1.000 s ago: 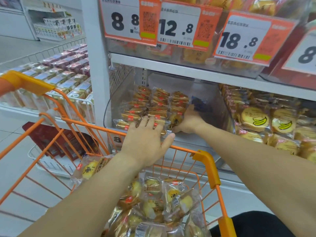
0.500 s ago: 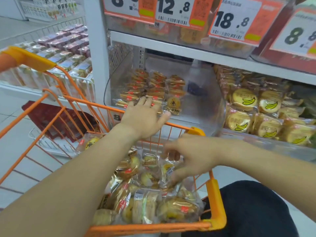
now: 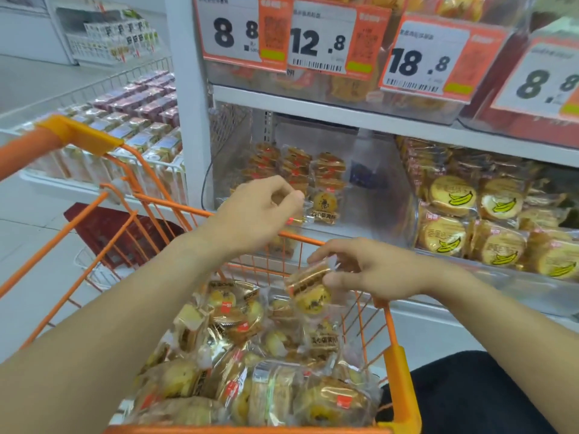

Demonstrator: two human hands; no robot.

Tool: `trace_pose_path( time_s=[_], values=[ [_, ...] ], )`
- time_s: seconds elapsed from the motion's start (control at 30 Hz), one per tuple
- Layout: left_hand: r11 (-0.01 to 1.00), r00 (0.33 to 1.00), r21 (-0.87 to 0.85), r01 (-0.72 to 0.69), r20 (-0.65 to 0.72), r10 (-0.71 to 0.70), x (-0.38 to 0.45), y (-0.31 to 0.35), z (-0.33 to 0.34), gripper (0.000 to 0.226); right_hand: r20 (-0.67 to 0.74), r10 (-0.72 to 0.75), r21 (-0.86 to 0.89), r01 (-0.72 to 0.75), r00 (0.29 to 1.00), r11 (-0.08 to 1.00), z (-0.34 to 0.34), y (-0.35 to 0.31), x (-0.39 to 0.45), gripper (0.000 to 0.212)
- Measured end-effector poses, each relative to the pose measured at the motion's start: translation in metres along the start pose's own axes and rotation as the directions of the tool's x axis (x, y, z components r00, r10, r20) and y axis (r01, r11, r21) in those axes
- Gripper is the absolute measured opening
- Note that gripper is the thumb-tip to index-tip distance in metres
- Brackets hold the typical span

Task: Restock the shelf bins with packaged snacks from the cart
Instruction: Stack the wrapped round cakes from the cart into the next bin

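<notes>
Shop aisle with a white shelf unit [image 3: 313, 120] ahead, orange price tags [image 3: 322, 36] reading 8.8, 12.8, 18.8 hanging along its upper tier. Pale tiled floor [image 3: 28, 245] to the left, plus a low wire display of boxed goods [image 3: 134, 120] beyond the cart handle. On the lower tier, a clear shelf bin [image 3: 369, 214], partly filled: rows of packaged snacks [image 3: 297, 164] stacked toward its left and back, one round pastry pack [image 3: 325, 203] standing at the front. Just beside it on the right, another bin packed with banana-print cakes [image 3: 451, 195]. In front of the shelf, an orange wire cart [image 3: 398, 371], its basket heaped with clear-wrapped pastry packs [image 3: 250, 371]. Right hand [image 3: 376, 270] above the cart's far rim, fingers and thumb pinching a wrapped pastry [image 3: 308, 288] held clear of the heap and tilted, well short of the bin. Left hand [image 3: 257, 211] raised at the bin's front edge, above the cart's far rim, fingers curled inward with thumb and fingertips close together; cannot tell whether anything sits between them, since the back of the hand hides the grip. Both forearms bare, reaching across the cart. Dark clothing [image 3: 470, 396] at lower right, beside the cart's corner
</notes>
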State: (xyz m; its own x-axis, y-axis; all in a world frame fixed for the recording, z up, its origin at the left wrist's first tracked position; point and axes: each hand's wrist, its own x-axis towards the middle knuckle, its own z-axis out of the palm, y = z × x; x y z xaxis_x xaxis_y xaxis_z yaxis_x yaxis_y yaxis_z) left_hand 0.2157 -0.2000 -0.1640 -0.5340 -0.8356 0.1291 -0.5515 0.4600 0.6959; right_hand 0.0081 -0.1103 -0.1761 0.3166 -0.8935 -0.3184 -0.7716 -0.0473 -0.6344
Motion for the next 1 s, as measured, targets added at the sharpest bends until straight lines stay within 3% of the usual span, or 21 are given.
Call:
trace_pose_path(
  time_s=[0.07, 0.13, 0.23, 0.33, 0.37, 0.43, 0.5, 0.57, 0.67, 0.73, 0.83, 0.93, 1.0],
  values=[
    [0.968, 0.955, -0.170, 0.187, 0.261, -0.138, -0.012, 0.007, -0.010, 0.053, -0.142, 0.028, 0.353, 0.024, 0.989, 0.935, -0.001, 0.005, -0.003, 0.028],
    [0.895, 0.895, -0.323, 0.309, 0.417, -0.158, -0.020, 0.009, -0.008, 0.048, -0.278, 0.091, 0.547, 0.080, 0.956, 0.833, 0.001, 0.007, -0.001, 0.025],
    [0.770, 0.930, -0.547, 0.327, 0.329, -0.162, -0.016, 0.011, 0.004, 0.036, -0.371, 0.144, 0.669, 0.157, 0.917, 0.726, 0.000, 0.003, 0.000, 0.032],
    [0.693, 0.968, -0.678, 0.245, 0.139, -0.207, -0.001, 0.017, 0.015, 0.018, -0.445, 0.119, 0.770, 0.311, 0.887, 0.557, -0.003, 0.005, -0.001, 0.075],
    [0.640, 0.970, -0.738, 0.214, 0.085, -0.227, 0.003, 0.019, 0.019, 0.014, -0.487, 0.143, 0.772, 0.348, 0.861, 0.532, -0.004, 0.006, 0.000, 0.080],
    [0.534, 0.970, -0.828, 0.170, 0.044, -0.240, 0.010, 0.023, 0.028, 0.020, -0.558, 0.198, 0.758, 0.398, 0.806, 0.516, -0.005, 0.007, 0.004, 0.069],
    [0.536, 0.973, -0.826, 0.176, 0.065, -0.220, 0.015, 0.022, 0.035, 0.038, -0.602, 0.225, 0.750, 0.446, 0.766, 0.488, -0.008, 0.006, 0.011, 0.046],
    [0.673, 0.978, -0.718, 0.176, 0.048, -0.204, 0.021, 0.015, 0.037, 0.060, -0.638, 0.204, 0.719, 0.479, 0.743, 0.504, -0.014, 0.006, 0.017, 0.038],
    [0.927, 0.996, -0.373, 0.037, -0.057, -0.063, 0.033, 0.008, 0.028, 0.063, -0.717, -0.015, 0.405, 0.434, 0.697, 0.804, -0.027, 0.005, 0.020, 0.044],
    [0.961, 0.997, -0.270, -0.061, -0.062, 0.046, 0.041, 0.007, 0.023, 0.055, -0.669, -0.108, 0.194, 0.313, 0.736, 0.930, -0.036, 0.005, 0.024, 0.049],
    [0.992, 0.992, -0.061, -0.107, -0.071, 0.103, 0.054, 0.000, 0.025, 0.032, -0.635, -0.115, -0.027, 0.127, 0.764, 0.992, -0.055, 0.005, 0.034, 0.040],
    [0.939, 0.993, 0.322, -0.116, 0.023, 0.114, 0.055, -0.014, 0.034, 0.048, -0.560, -0.049, -0.362, -0.192, 0.827, 0.912, -0.075, 0.003, 0.047, 0.038],
    [0.878, 0.988, 0.459, -0.134, 0.129, 0.083, 0.051, -0.023, 0.042, 0.063, -0.528, 0.018, -0.446, -0.295, 0.849, 0.845, -0.076, 0.005, 0.063, 0.040]
  ],
)
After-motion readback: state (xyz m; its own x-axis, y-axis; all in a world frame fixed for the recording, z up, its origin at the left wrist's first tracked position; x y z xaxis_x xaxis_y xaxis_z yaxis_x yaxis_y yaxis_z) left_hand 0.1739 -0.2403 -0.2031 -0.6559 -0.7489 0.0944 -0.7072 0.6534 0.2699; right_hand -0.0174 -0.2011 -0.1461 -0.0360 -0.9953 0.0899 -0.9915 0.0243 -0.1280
